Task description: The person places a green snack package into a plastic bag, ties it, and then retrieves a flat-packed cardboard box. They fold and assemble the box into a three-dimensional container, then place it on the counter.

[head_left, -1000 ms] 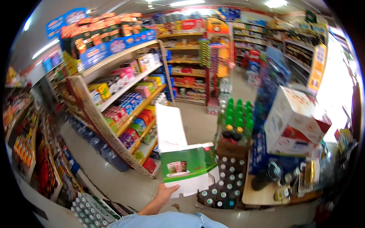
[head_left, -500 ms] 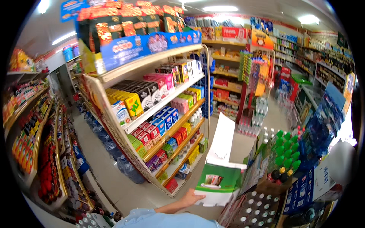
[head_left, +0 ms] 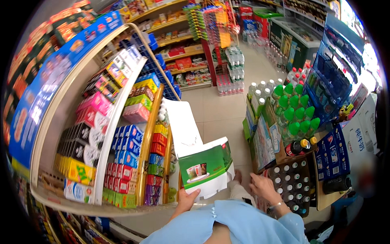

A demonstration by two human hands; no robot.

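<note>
My left hand is closed on the lower edge of a green and white cardboard box, thumb on its near side. The box is opened out, with a long white flap stretching away from me and a picture of packets on its green face. My right hand hangs just right of the box, apart from it, with its fingers loosely parted and nothing visible in them. Beside that hand stands a crate of dark bottles with pale caps.
Left of me rises a shelf unit of small packaged boxes. On the right, green-capped bottles stand behind dark bottles with yellow caps, near a blue rack. Water bottle packs stand on the tiled floor farther off.
My view has tilted down and turned right. My right hand has come into view beside the bottle crate. The left hand still holds the box.
</note>
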